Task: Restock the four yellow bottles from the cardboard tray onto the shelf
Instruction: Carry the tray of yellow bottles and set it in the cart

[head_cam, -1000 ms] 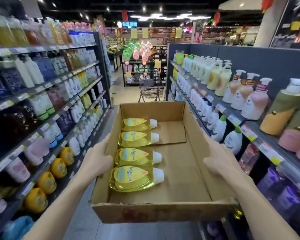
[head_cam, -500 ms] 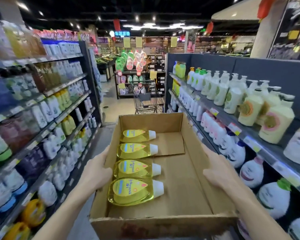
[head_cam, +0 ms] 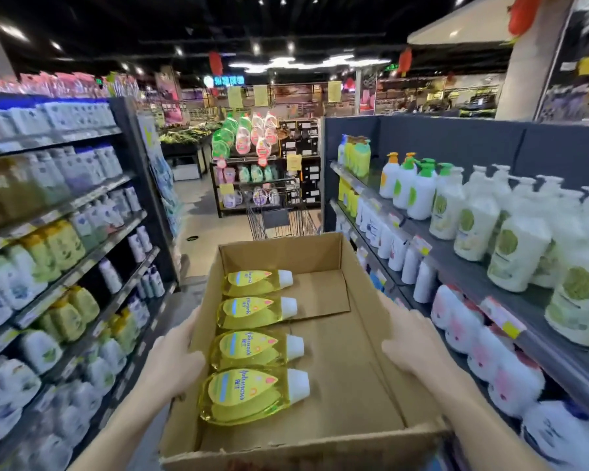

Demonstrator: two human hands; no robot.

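Observation:
I carry an open cardboard tray [head_cam: 364,375] in front of me down a shop aisle. My left hand [head_cam: 174,358] grips its left wall and my right hand [head_cam: 412,348] grips its right wall. Several yellow bottles with white caps lie on their sides in a row along the tray's left half: the nearest yellow bottle [head_cam: 252,396], the one beyond it [head_cam: 255,348], a third [head_cam: 255,311] and the farthest [head_cam: 255,282]. All caps point right. The tray's right half is bare cardboard.
Stocked shelves line both sides: the left shelving [head_cam: 65,253] holds white, yellow and blue bottles, the right shelving [head_cam: 473,266] holds white pump bottles and pink-white packs. A wire shopping trolley [head_cam: 279,215] stands ahead in the aisle, before a display rack [head_cam: 252,171].
I have moved forward along the aisle with the tray; the shelves slid past on both sides and the trolley is nearer. Both hands hold the tray as before and the bottles have not shifted.

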